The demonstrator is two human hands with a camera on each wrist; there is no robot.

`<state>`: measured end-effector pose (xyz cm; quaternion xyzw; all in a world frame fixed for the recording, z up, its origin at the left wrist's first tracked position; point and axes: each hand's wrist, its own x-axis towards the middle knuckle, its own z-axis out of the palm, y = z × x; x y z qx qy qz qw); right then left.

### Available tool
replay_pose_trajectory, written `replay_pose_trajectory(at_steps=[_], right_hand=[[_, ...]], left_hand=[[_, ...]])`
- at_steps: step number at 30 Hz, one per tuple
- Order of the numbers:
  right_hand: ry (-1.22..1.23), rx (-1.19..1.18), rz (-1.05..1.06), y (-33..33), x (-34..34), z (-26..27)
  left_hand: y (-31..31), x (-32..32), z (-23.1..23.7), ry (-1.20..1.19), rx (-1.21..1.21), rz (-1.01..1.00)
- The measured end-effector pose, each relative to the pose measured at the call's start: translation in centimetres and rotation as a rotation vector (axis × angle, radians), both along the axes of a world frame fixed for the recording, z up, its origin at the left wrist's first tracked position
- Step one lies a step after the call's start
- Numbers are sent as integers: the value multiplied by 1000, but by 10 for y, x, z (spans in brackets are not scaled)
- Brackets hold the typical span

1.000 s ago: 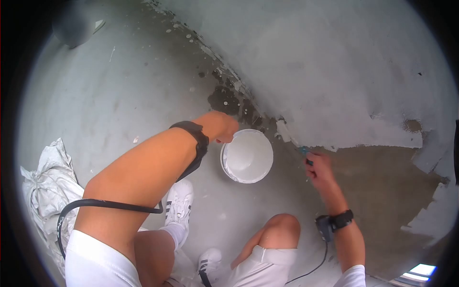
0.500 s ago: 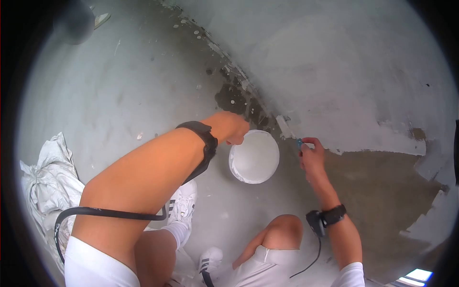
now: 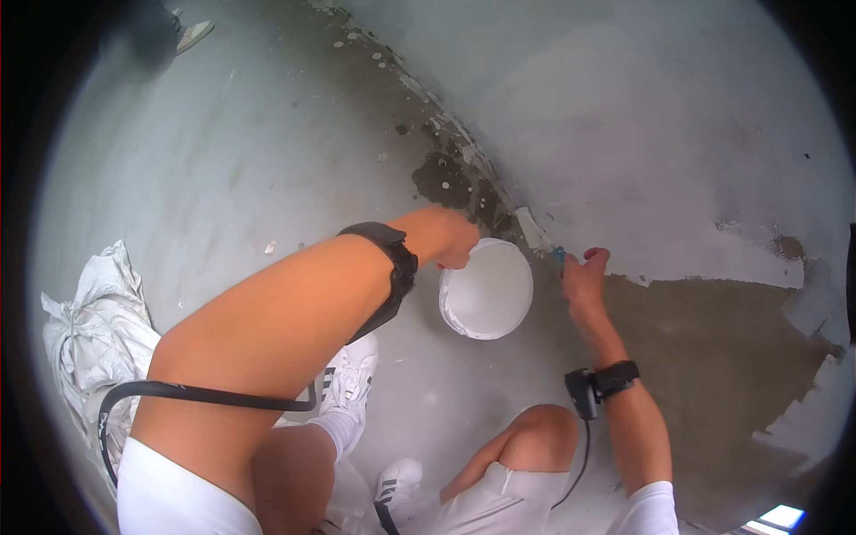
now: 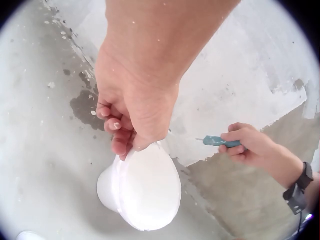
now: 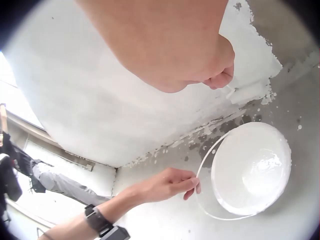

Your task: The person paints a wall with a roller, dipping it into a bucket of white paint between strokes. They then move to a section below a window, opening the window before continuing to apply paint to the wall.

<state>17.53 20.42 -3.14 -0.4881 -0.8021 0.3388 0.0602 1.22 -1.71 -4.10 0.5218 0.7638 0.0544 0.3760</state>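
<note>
At the middle of the floor (image 3: 223, 178), close to the foot of the wall (image 3: 678, 134), is a round white bucket (image 4: 106, 191); whether it stands down or hangs slightly raised cannot be settled. The left hand (image 3: 453, 239) has its fingers curled on the thin bail (image 5: 206, 156), to the left of the rim. The right hand (image 3: 584, 281), to the right of the bucket, grips a blue-handled tool (image 4: 216, 141) whose pale head reaches the wall's lower edge; the exact type of head cannot be confirmed.

Handling assessment: the bucket appears stiff-walled, its weight depending on the white, glossy contents, whose depth is not readable. The coated rim would likely be slippery; the bail, held near its middle, is judged the sounder hold. The tool looks light and rigid, best gripped on the handle, clear of the coated head.
</note>
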Motion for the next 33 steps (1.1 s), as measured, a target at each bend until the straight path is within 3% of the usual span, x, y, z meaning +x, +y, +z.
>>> replay_pose_trajectory(at_steps=[2,9,13,16,21,25,28,33], right_hand=[[2,68,3,-6,-6,-6],[126,-253,-87,-29,37,131],[243,-456,-222,-18,97,152],[172,-505,-130,7,167,133],[201,-347,-92,6,233,79],[292,-426,-111,0,246,37],[497,-741,-292,-6,232,31],[322,-651,-334,2,207,24]], left_hand=[[-2,-3,-2,-11,7,-8],[-2,-2,8,-19,-17,25],[3,-7,5,32,-2,-23],[3,-9,2,11,19,-35],[-1,-7,9,-35,70,-5],[-5,-1,17,70,109,-11],[-7,8,8,79,114,25],[0,10,10,-63,69,251]])
